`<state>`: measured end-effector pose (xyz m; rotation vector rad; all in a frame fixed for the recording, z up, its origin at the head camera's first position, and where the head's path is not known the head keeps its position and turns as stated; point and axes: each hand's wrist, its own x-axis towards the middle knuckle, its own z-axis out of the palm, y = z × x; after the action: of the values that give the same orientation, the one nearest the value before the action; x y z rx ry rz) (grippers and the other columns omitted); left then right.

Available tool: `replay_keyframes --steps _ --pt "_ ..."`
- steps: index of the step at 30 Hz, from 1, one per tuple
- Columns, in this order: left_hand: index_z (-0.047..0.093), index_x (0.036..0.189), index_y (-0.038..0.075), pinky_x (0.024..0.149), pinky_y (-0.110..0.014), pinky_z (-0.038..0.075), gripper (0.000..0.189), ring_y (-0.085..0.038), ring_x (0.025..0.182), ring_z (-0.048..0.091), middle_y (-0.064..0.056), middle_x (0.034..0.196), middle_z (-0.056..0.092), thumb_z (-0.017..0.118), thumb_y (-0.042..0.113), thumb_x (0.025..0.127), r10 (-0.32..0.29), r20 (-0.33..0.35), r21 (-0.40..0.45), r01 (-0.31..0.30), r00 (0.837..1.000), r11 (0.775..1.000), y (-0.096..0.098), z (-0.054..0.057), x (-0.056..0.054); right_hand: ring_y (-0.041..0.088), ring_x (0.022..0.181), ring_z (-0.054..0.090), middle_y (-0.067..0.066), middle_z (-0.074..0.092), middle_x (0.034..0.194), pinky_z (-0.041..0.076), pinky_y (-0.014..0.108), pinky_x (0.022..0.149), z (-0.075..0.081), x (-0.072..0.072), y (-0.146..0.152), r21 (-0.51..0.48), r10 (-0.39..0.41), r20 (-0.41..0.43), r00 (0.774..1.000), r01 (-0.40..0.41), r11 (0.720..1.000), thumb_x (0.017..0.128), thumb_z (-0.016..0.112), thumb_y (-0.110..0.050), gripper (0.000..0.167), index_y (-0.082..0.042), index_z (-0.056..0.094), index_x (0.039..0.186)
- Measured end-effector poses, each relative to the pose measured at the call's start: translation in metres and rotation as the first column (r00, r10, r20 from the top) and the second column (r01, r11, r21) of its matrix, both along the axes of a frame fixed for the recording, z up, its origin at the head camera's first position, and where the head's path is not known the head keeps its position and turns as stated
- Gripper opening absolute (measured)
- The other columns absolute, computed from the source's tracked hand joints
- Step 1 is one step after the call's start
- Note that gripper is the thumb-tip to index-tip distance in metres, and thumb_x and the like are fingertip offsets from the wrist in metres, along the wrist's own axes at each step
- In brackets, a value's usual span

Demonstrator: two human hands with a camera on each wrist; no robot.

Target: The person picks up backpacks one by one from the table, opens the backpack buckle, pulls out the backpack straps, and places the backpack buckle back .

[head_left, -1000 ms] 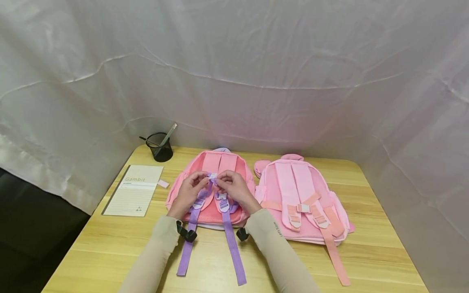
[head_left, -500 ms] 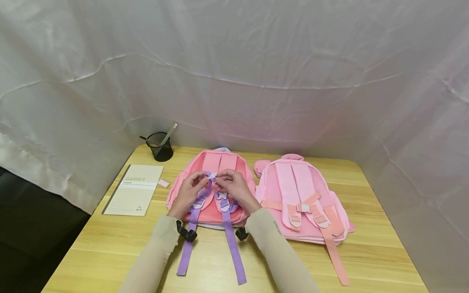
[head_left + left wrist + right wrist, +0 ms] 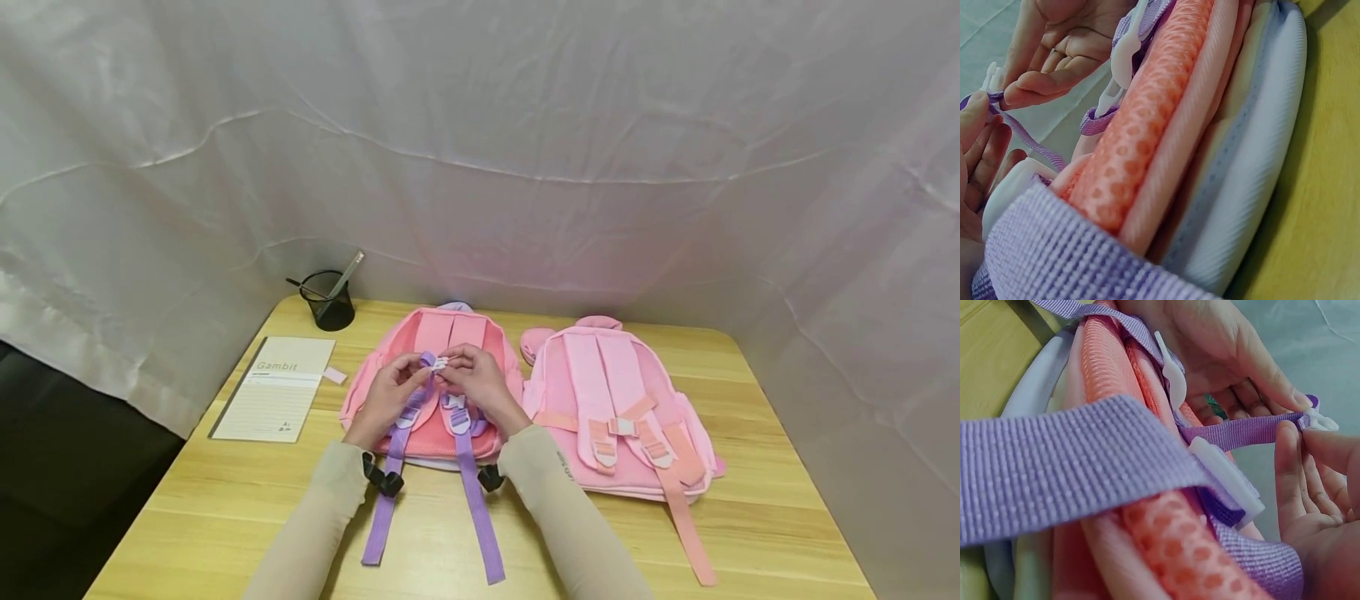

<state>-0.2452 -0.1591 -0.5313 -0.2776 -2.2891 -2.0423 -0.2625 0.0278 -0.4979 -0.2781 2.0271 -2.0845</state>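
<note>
A pink backpack (image 3: pixel 401 333) with purple straps lies with its shoulder straps up. Over its middle, my left hand (image 3: pixel 388 396) pinches a thin purple strap (image 3: pixel 1238 431) between thumb and fingertips. My right hand (image 3: pixel 483 382) pinches a white plastic buckle half (image 3: pixel 1321 421) where this strap ends; its prongs show in the right wrist view. Both sets of fingertips meet at the buckle half, partly covering it. A second white buckle piece (image 3: pixel 453 402) rests lower on the bag beside the right shoulder strap. Two wide purple strap tails (image 3: pixel 478 517) hang toward me over the table.
To the right lies a paler pink backpack (image 3: pixel 558 367), its orange straps joined by a white buckle (image 3: pixel 622 427). At left are a notebook (image 3: pixel 273 392), a small pink eraser-like piece (image 3: pixel 334 375) and a black mesh pen cup (image 3: pixel 333 315). Grey curtains (image 3: pixel 480 208) enclose the wooden table (image 3: pixel 187 500).
The white buckle half has turned between my fingertips and shows more of its white side. My right hand has shifted slightly up; the backpacks stay in place.
</note>
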Motion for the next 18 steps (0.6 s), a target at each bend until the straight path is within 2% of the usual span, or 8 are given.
replay_keyframes --steps 4,8,12,18 --pt "0.065 0.126 -0.002 0.075 -0.023 0.052 0.028 -0.010 0.086 0.062 -0.016 0.101 0.067 0.066 0.013 0.102 0.021 -0.007 0.008 -0.021 1.000 1.000 -0.0002 -0.0033 -0.0012 0.022 0.091 0.074 0.012 0.073 0.105 0.062 0.036 0.082 -0.0002 0.0025 0.0034 0.103 -0.001 -0.072 0.997 0.008 0.995 0.096 0.072 -0.003 0.025 -0.002 0.067 0.121" --pt "0.067 0.123 -0.001 0.073 -0.021 0.051 0.027 -0.011 0.085 0.062 -0.013 0.098 0.067 0.068 0.016 0.101 0.030 -0.028 0.014 -0.029 0.999 0.999 -0.0005 -0.0039 -0.0007 0.022 0.099 0.072 0.013 0.072 0.114 0.059 0.032 0.088 0.0019 0.0046 0.0063 0.208 0.016 -0.186 0.982 0.023 0.978 0.095 0.075 -0.010 0.029 -0.006 0.070 0.123" --pt "0.067 0.121 0.003 0.075 -0.020 0.050 0.027 -0.011 0.087 0.062 -0.008 0.099 0.067 0.073 0.017 0.098 0.033 -0.079 -0.033 -0.035 0.996 0.999 -0.0015 -0.0061 0.0000 0.024 0.101 0.072 0.015 0.074 0.111 0.058 0.035 0.092 0.0048 0.0048 0.0070 0.231 0.009 -0.256 0.967 0.053 0.971 0.095 0.075 -0.012 0.025 -0.005 0.072 0.119" --pt "0.070 0.104 0.005 0.075 -0.021 0.048 0.019 -0.011 0.084 0.060 -0.011 0.095 0.069 0.081 0.012 0.090 0.057 -0.166 -0.118 -0.077 0.985 0.990 -0.0002 -0.0112 0.0016 0.022 0.098 0.072 0.012 0.075 0.104 0.058 0.033 0.093 0.0054 0.0048 0.0072 0.234 -0.022 -0.265 0.964 0.087 0.968 0.094 0.077 -0.013 0.021 -0.004 0.074 0.113"
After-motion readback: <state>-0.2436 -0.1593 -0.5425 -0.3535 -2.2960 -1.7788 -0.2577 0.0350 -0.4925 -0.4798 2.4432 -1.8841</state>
